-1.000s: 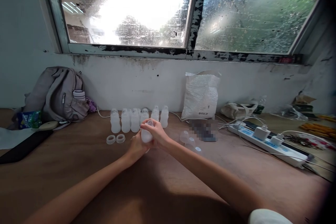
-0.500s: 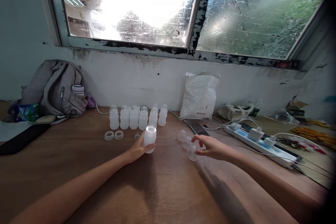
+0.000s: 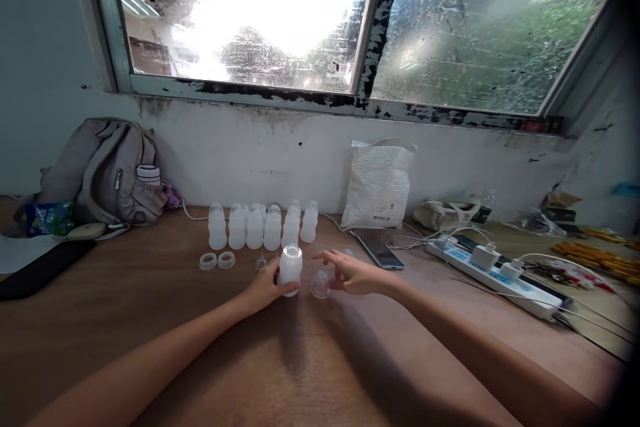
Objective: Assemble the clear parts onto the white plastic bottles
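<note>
My left hand (image 3: 266, 287) is wrapped round a frosted white baby bottle (image 3: 290, 272), which stands upright with a clear nipple on top. Just right of it, my right hand (image 3: 353, 273) pinches a clear bottle cap (image 3: 320, 285) between thumb and fingers, its index finger stretched out. The cap is apart from the bottle. Other clear caps are mostly hidden behind my right hand. Behind the held bottle is a row of several similar bottles (image 3: 255, 227). A clear nipple (image 3: 261, 260) lies by my left fingers, left of which are two whitish collar rings (image 3: 227, 259).
A phone (image 3: 380, 250) and a white plastic package (image 3: 379, 183) are behind my right hand. A power strip (image 3: 495, 277) with chargers and cables crosses the right side. At the left are a grey backpack (image 3: 107, 173) and a black flat object (image 3: 45, 267).
My right hand has moved left from the group of clear caps, taking one cap towards the bottle. My left hand and the bottle have shifted slightly right and down.
</note>
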Available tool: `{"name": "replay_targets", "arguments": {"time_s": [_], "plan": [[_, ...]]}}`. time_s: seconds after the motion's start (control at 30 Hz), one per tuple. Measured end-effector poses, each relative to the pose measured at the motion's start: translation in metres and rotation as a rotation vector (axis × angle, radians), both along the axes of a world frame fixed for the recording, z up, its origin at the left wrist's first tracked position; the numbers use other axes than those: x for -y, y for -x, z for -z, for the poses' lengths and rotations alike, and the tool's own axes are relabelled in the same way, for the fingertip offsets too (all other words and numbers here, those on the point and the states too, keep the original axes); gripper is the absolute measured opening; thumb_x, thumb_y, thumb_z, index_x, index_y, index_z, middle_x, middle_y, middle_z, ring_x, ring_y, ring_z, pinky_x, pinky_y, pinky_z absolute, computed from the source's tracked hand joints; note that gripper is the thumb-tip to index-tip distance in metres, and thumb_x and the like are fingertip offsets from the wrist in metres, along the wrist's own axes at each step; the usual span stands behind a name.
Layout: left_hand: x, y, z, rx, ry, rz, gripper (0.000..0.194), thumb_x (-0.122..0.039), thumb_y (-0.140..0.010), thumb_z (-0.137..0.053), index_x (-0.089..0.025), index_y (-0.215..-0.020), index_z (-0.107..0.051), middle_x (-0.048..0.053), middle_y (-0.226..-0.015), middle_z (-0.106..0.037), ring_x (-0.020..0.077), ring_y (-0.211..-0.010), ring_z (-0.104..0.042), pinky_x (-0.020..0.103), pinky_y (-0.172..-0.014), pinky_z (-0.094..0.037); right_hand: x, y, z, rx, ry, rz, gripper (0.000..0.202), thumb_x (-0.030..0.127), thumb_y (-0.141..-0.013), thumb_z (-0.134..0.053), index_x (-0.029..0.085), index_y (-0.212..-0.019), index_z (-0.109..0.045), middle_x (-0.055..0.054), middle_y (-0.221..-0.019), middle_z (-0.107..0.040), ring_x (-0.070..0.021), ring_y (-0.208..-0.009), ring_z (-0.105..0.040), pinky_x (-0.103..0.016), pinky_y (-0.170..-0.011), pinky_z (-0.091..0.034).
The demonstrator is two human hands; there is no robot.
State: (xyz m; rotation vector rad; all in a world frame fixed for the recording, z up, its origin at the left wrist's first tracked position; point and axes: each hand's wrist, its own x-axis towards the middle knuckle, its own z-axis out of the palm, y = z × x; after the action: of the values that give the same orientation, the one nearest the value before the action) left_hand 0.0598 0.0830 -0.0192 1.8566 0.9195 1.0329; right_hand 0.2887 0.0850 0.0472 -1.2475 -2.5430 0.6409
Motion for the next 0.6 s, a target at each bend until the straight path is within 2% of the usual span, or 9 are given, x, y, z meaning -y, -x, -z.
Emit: {"name": "replay_targets", "arguments": {"time_s": [0.1,0.2,0.27,0.37,0.5,0.6], "plan": [[-0.001,0.0,0.0,0.001,-0.014,0.008,0.05,-0.037,-0.068,-0.062,-0.015,-0.11,-0.048,0.006,-0.095,-0.057,0.0198,-0.086,-0.052,0.031,-0.074,-0.043,-0.003,0.003,0.006,-0.016,-0.005,0.017,0.046,0.037,-0.064,-0.063,0.025,-0.107,-0.051,-0.005,-0.096,-0.052,-0.0154,-0.068,-0.052,-0.029,-0.064,-0.042],[-0.002,0.002,0.001,-0.013,-0.018,0.017,0.049,-0.036,-0.068,-0.062,-0.014,-0.109,-0.048,0.007,-0.096,-0.057,0.0205,-0.087,-0.051,0.031,-0.075,-0.042,-0.01,0.005,0.005,-0.047,-0.05,0.024,0.033,0.036,-0.064,-0.064,0.022,-0.093,-0.058,-0.004,-0.084,-0.056,-0.0156,-0.066,-0.052,-0.028,-0.061,-0.041],[-0.002,0.002,0.002,-0.015,-0.013,0.03,0.049,-0.036,-0.068,-0.062,-0.015,-0.11,-0.048,0.007,-0.097,-0.057,0.0209,-0.088,-0.051,0.032,-0.076,-0.042,-0.017,0.006,-0.007,-0.12,-0.104,0.058,0.03,0.035,-0.065,-0.063,0.021,-0.091,-0.059,-0.003,-0.081,-0.057,-0.0155,-0.065,-0.052,-0.028,-0.06,-0.041],[-0.004,0.003,0.004,0.0,-0.004,0.041,0.05,-0.035,-0.067,-0.063,-0.015,-0.11,-0.048,0.007,-0.097,-0.057,0.0209,-0.088,-0.052,0.032,-0.076,-0.042,-0.023,0.011,-0.04,-0.312,-0.184,0.117,0.038,0.039,-0.065,-0.063,0.02,-0.097,-0.055,-0.005,-0.09,-0.057,-0.0145,-0.066,-0.053,-0.027,-0.057,-0.042],[-0.005,0.003,0.005,-0.017,-0.004,0.045,0.047,-0.035,-0.067,-0.063,-0.015,-0.108,-0.049,0.006,-0.096,-0.057,0.0202,-0.087,-0.052,0.031,-0.076,-0.042,-0.018,0.027,-0.076,-0.407,-0.245,0.045,0.033,0.039,-0.066,-0.062,0.021,-0.093,-0.056,-0.004,-0.094,-0.057,-0.0146,-0.071,-0.054,-0.027,-0.06,-0.043],[-0.005,0.004,0.004,-0.033,0.0,0.057,0.046,-0.036,-0.068,-0.062,-0.015,-0.106,-0.05,0.006,-0.095,-0.057,0.0201,-0.086,-0.051,0.03,-0.074,-0.042,-0.01,0.042,-0.086,-0.326,-0.238,-0.038,0.03,0.036,-0.067,-0.062,0.023,-0.093,-0.059,-0.002,-0.093,-0.059,-0.0159,-0.075,-0.055,-0.027,-0.062,-0.043]]}}
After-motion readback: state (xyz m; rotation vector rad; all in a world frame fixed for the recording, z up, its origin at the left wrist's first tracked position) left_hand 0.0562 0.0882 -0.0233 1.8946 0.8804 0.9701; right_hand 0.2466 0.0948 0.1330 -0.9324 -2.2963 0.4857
